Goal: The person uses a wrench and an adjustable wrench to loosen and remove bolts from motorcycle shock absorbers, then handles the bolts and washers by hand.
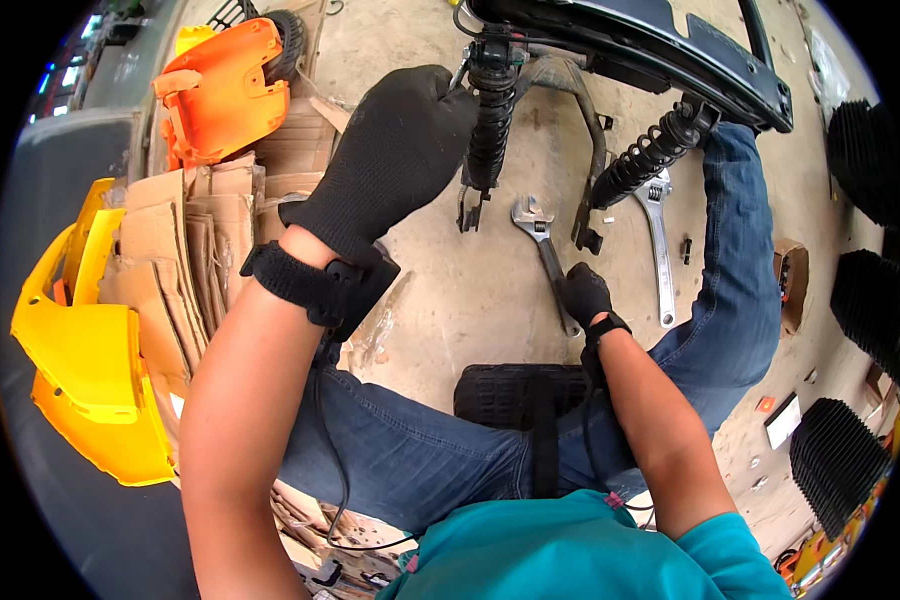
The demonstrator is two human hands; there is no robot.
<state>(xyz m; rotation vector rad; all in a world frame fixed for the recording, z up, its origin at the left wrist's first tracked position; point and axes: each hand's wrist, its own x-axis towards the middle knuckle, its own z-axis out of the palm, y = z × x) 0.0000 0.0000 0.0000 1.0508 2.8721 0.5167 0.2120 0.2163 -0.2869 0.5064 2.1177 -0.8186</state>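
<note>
Along the left side, a curved yellow plastic panel (90, 360) lies beside flattened brown cardboard (200, 260), with an orange plastic panel (232, 90) farther away. Next to the right, the left hand (405, 135), in a black knitted glove, is beside a black coil-spring shock absorber (490, 125), its fingers curled by a small silver metal piece (460, 70); whether they grip it cannot be told. Nearer on the beige floor (440, 290) lies an adjustable wrench (546, 250) with a dark handle. The right hand (583, 294), also black-gloved, is curled against that handle, its grip hidden. Farther right, under a black metal frame (640, 45), a second, all-silver adjustable wrench (660, 250) lies near another black shock absorber (650, 155).
</note>
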